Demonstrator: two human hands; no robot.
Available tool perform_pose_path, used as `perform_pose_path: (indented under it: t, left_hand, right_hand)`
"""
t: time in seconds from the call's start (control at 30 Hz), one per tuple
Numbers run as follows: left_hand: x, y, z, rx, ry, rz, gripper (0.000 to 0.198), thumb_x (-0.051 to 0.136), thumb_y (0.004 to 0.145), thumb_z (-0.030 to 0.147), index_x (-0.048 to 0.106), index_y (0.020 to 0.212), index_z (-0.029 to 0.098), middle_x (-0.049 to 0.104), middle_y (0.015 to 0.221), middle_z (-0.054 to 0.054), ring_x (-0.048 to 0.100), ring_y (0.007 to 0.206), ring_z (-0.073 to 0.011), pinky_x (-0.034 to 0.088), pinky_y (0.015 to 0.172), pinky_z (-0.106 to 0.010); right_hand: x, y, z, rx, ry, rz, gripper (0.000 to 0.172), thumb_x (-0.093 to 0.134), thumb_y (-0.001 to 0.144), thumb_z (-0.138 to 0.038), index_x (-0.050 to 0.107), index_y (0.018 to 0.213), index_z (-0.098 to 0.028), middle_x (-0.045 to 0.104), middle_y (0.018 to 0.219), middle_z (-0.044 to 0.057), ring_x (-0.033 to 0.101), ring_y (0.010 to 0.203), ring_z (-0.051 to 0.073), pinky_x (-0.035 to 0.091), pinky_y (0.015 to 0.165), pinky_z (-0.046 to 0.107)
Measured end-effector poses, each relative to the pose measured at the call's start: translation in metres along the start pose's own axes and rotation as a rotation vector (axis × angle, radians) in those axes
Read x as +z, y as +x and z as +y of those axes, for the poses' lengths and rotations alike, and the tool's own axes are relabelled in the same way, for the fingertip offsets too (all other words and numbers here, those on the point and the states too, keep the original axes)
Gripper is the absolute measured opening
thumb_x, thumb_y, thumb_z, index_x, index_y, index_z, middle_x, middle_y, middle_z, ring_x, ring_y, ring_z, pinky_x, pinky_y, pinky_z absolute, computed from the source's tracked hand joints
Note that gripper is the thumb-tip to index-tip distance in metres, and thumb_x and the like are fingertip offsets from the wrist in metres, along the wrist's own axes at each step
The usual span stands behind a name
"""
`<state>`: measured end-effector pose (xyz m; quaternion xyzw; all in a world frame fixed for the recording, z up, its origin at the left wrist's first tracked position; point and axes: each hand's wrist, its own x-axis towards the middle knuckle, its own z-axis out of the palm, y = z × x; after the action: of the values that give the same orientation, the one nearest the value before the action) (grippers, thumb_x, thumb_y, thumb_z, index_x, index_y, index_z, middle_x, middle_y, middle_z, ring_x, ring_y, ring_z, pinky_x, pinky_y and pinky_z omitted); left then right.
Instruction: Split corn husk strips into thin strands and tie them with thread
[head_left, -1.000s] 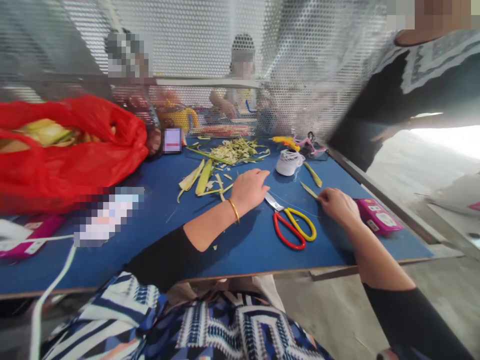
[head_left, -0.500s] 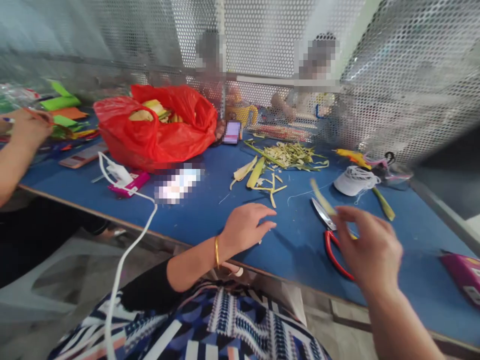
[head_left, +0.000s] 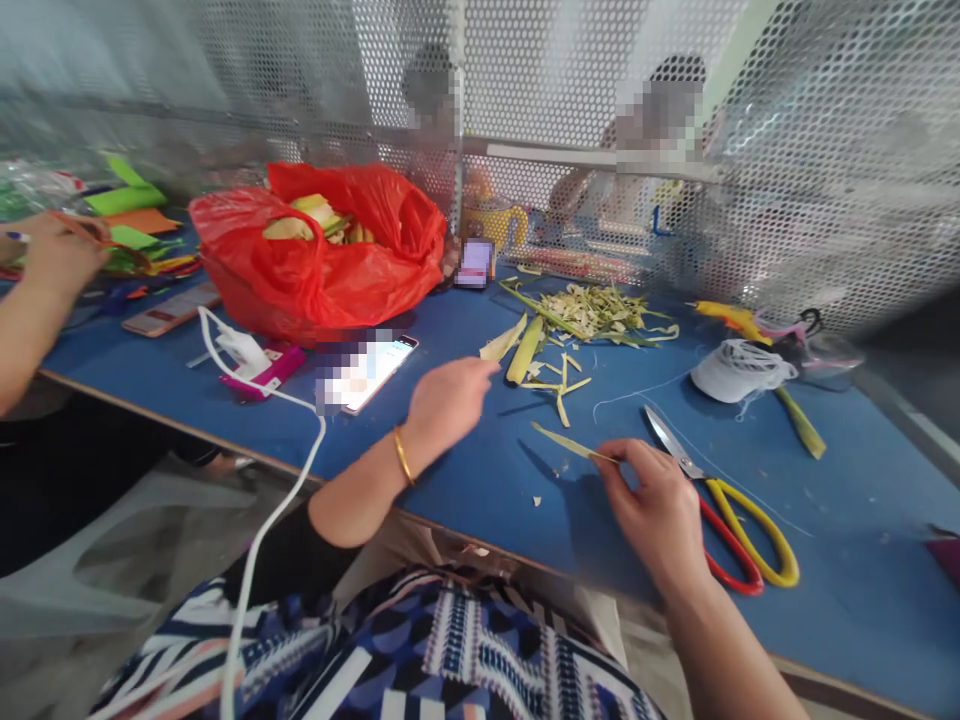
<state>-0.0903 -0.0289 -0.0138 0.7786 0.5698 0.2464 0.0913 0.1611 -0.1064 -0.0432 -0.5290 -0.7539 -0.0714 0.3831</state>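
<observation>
My right hand (head_left: 652,505) pinches a thin pale-green strip of husk (head_left: 561,439) between thumb and fingers, its free end pointing left above the table. Scissors (head_left: 694,472) with one red and one yellow handle lie partly behind that hand. Further left, my left hand (head_left: 454,400) has its fingers drawn together at the lower end of a pale piece of husk (head_left: 504,340); what the fingertips hold, if anything, is hidden. A rolled green husk (head_left: 526,350) and several narrow cut strips (head_left: 564,388) lie just beyond.
A red plastic bag (head_left: 352,290) of husks, a lit phone (head_left: 382,370) and a white cable (head_left: 259,540) are on the left. Shredded husk (head_left: 596,310) lies by the perforated screen (head_left: 540,110). White thread (head_left: 739,370) sits right. A co-worker's hand (head_left: 60,255) works far left.
My right hand has come left and down with the strip, uncovering the scissor handles. My left hand has moved left and forward to the pale husk, its fingers closing together. The view has shifted slightly.
</observation>
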Motion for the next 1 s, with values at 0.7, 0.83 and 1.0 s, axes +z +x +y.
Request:
perform_pose_path:
  t: [0.7,0.83,1.0]
  left_hand:
    - [-0.02,0.008,-0.082,-0.17,0.383,0.014,0.068,0.036,0.089,0.002,0.04,0.157,0.002,0.071,0.137,-0.02,0.063,0.124,-0.0348,0.046,0.098,-0.049]
    - [-0.021,0.01,-0.084,-0.191,0.368,0.005,0.069,0.038,0.087,0.001,0.042,0.156,0.003,0.072,0.135,-0.018,0.063,0.123,-0.0352,0.046,0.099,-0.049]
    - [-0.022,0.006,-0.07,-0.175,0.24,0.157,0.065,0.041,0.087,0.0,0.052,0.151,0.009,0.072,0.136,-0.016,0.066,0.12,-0.0336,0.048,0.101,-0.051]
  right_hand:
    - [-0.005,-0.001,0.0,-0.077,-0.069,-0.035,0.018,0.054,0.1,-0.02,0.058,0.083,-0.024,0.071,0.072,-0.001,0.067,0.069,0.02,0.046,0.081,0.035]
    - [-0.006,-0.001,-0.001,-0.066,-0.069,-0.041,0.018,0.053,0.1,-0.02,0.058,0.083,-0.025,0.07,0.071,-0.001,0.067,0.069,0.02,0.047,0.08,0.035]
    - [-0.006,-0.002,-0.002,-0.047,-0.064,-0.034,0.018,0.053,0.1,-0.02,0.058,0.083,-0.025,0.07,0.071,-0.001,0.068,0.071,0.021,0.047,0.08,0.036]
